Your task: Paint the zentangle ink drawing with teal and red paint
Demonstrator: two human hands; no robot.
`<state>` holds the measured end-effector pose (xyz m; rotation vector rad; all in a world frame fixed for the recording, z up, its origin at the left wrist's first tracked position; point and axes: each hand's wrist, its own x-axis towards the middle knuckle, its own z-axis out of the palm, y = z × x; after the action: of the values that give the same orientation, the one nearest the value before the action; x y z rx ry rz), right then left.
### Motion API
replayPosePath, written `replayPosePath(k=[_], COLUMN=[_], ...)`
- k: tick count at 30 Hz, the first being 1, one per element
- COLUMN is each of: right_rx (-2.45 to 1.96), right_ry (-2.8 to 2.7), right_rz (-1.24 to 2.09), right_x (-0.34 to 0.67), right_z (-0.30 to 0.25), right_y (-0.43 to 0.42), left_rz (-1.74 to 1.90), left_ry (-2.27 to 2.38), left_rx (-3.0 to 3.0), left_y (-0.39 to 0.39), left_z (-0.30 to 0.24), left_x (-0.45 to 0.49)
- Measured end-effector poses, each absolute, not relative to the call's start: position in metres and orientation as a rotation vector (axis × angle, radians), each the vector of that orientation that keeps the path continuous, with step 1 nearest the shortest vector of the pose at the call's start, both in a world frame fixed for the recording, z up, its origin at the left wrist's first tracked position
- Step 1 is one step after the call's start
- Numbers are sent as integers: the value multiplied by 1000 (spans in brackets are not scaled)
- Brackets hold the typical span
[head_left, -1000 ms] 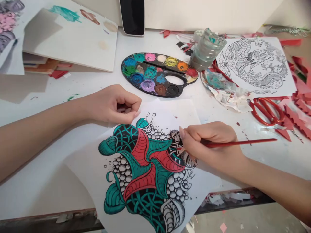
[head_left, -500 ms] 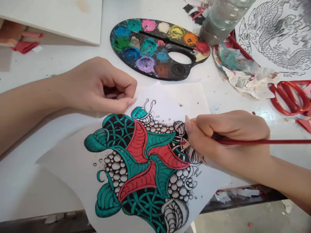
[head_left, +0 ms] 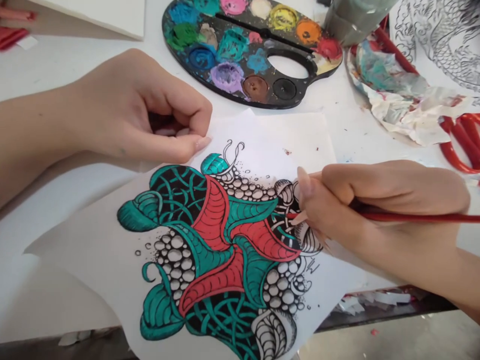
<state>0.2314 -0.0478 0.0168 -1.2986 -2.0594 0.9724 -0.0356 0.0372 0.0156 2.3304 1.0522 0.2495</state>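
Note:
A sheet of paper [head_left: 86,270] with a black-line pattern, partly coloured teal and red, lies in front of me. My left hand [head_left: 150,115] is closed at its upper left edge, thumb and finger pinched on the paper. In my right hand [head_left: 367,205] is a thin red paintbrush [head_left: 423,217], gripped like a pen. Its tip points left onto a black-and-white patch at the right of the drawing; the fingers partly hide that area. Above the sheet lies a black oval palette [head_left: 270,95] with several paint colours.
A bottle of murky water [head_left: 345,20] stands behind the palette's right end. Paint-stained crumpled paper [head_left: 405,100], red-handled scissors [head_left: 461,145] and a dragon line drawing [head_left: 442,45] are at right. A white board [head_left: 112,15] lies top left. Paper scraps [head_left: 378,299] sit below the table's front edge.
The view has shifted slightly closer and downward. The brush tip has moved a little over the black-and-white patch. Both hands keep their grip.

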Motion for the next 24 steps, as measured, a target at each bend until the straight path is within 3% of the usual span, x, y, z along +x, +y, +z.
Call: replayPosePath(k=[24], right_rx=[-1177], right_ry=[-2105], right_rz=[815], right_x=[235], right_z=[9], right_y=[-49], left_rz=[129], left_ry=[916], left_rx=[2408], left_y=[49], left_z=[15], left_x=[-41])
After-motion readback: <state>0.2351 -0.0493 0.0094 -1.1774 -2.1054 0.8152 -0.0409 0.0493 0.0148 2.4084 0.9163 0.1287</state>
